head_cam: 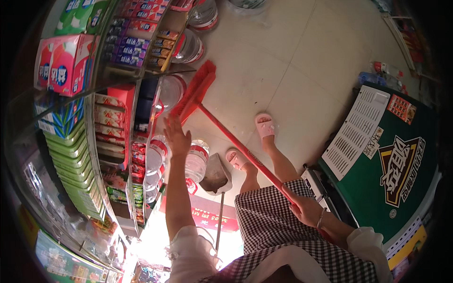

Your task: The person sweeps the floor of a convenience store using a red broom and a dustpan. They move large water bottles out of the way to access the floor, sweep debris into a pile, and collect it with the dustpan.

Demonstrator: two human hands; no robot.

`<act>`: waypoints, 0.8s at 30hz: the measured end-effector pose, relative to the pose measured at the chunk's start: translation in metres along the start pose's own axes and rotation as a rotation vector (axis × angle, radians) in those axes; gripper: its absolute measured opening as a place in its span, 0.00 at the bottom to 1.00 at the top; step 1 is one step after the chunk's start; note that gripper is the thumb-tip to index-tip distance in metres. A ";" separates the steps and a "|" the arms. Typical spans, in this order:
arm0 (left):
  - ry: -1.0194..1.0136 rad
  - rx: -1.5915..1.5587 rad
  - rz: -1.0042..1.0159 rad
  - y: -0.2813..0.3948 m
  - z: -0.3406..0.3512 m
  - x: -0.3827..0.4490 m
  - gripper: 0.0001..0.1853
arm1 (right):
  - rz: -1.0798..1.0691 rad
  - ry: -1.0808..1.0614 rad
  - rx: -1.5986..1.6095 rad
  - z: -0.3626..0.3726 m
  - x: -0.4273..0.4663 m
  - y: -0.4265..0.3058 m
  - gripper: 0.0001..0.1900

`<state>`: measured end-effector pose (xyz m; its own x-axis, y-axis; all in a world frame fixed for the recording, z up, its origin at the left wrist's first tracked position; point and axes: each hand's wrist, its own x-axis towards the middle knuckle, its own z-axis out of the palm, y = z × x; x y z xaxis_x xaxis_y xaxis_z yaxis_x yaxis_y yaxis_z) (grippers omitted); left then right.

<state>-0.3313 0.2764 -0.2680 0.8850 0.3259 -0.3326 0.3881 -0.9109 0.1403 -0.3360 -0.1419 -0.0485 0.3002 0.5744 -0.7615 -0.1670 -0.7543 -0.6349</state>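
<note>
My right hand (305, 208) is closed around the red handle of a broom (240, 148) that slants down across the front of my checked skirt. The broom's red head and bristles (199, 92) tilt up beside the shelf at the left. My left hand (177, 136) reaches out just below the broom head, fingers spread, near the shelf edge; whether its fingertips touch the broom head or shelf I cannot tell. A long-handled dustpan (216, 175) stands on the floor to the right of my left forearm, near a large clear water bottle (196, 159).
Shelves with boxed and packed goods (67, 65) line the left side, large water bottles (191, 46) at their foot. Tiled floor (283, 53) stretches ahead, my pink slippers (264, 125) on it. A green chest-like unit (357, 191) stands at the right, small bottles (387, 69) beyond it.
</note>
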 end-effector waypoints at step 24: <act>-0.213 -0.731 -0.565 -0.108 0.113 -0.263 0.17 | -0.050 0.183 -0.186 0.038 -0.063 0.000 0.39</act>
<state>-0.6354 0.2605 -0.3014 0.4791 0.5517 -0.6827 0.8736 -0.2244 0.4317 -0.3903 -0.1662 -0.0055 0.4714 0.5583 -0.6827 0.0229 -0.7816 -0.6234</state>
